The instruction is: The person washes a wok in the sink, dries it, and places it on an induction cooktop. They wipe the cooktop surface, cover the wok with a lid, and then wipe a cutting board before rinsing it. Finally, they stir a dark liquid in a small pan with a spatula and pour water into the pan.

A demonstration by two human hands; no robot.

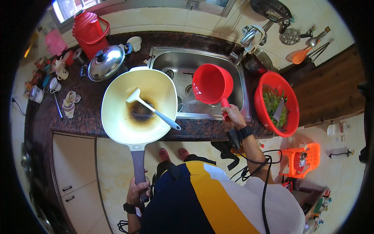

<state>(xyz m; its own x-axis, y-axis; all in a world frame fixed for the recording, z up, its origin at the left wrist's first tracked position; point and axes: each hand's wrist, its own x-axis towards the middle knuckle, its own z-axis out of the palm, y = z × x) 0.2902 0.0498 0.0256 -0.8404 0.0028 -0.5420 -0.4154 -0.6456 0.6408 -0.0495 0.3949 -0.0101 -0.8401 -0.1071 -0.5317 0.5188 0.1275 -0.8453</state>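
Note:
My left hand (139, 188) grips the grey handle of a cream-coloured wok (117, 99), which is over the counter's edge and the sink's left end. Brown staining marks the wok's bottom. Across it lies a spatula (149, 106) with a white head and blue handle, its handle end over the rim. My right hand (235, 116) is closed around the handle of a red plastic water ladle (213, 83), tilted over the stainless steel sink (172, 60). Water seems to spill from the ladle's left lip towards the sink.
A lidded steel pot (106, 63) and a red thermos flask (89, 35) stand at the back left. Right of the sink, a red basin (293, 102) holds green leaves and a grey blade-like piece. A cloth hangs on the faucet (238, 55). Black cables (266, 187) hang by my right arm.

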